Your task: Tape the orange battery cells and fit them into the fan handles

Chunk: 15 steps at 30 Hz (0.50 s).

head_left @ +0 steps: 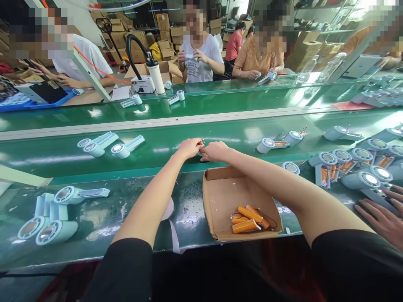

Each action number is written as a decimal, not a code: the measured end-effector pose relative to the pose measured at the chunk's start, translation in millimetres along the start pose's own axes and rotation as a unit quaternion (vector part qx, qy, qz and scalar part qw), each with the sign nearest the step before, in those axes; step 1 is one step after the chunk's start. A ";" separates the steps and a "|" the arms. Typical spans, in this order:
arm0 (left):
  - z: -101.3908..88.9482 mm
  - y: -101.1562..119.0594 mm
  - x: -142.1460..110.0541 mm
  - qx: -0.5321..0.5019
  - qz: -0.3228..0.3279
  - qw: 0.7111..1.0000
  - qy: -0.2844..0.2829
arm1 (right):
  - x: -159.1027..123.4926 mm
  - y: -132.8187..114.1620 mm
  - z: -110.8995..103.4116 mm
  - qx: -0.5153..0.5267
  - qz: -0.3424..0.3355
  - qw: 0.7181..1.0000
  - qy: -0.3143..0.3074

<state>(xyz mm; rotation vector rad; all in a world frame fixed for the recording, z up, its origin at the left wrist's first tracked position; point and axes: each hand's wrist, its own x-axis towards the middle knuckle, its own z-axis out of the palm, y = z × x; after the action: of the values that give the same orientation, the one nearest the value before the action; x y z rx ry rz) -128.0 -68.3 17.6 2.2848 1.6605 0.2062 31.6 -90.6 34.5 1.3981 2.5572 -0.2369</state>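
Observation:
Over the green belt my two hands meet, fingers closed. My left hand [190,148] pinches at something small whose shape is hidden by the fingertips. Against it, my right hand [218,151] grips a pale part with an orange piece [204,154], mostly covered by the fingers. Below my right forearm lies an open cardboard box [217,201] with several orange wired battery cells [247,226] in it. On the belt to the left are light-blue handheld fan bodies [93,149]; others with orange cells in their handles [266,145] lie to the right.
More fan bodies [65,195] lie at the bench's left, and a dense group [343,156] at the right, beside another person's hand [382,214]. A roll of white tape [168,209] sits by my left forearm. Several people work across the belt [220,129].

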 end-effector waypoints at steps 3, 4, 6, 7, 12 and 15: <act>-5.3 9.1 -16.0 -0.009 0.002 1.000 0.028 | -7.7 8.5 -13.3 0.002 0.004 1.000 0.005; -7.4 10.5 -30.0 -0.010 0.011 0.999 0.050 | -14.6 14.4 -17.1 0.006 0.010 1.000 0.018; -9.6 6.0 -74.4 -0.014 0.050 0.993 0.105 | -36.8 29.4 -20.2 0.048 0.014 0.996 0.078; -8.8 -1.2 -103.9 -0.017 0.079 0.988 0.131 | -52.1 37.5 -18.8 0.086 0.015 0.989 0.118; 16.3 -75.1 -261.6 0.019 0.103 0.990 0.093 | -153.3 59.8 16.2 0.282 0.004 0.935 0.213; 34.1 -100.4 -309.6 0.073 0.133 0.981 0.123 | -201.5 43.4 41.7 0.339 -0.004 0.914 0.222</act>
<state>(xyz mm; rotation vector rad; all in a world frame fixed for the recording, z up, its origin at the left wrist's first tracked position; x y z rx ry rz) -307.1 -338.4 -27.8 2.6842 1.5169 0.4575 178.5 -240.5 46.2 1.8369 3.0013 -0.9949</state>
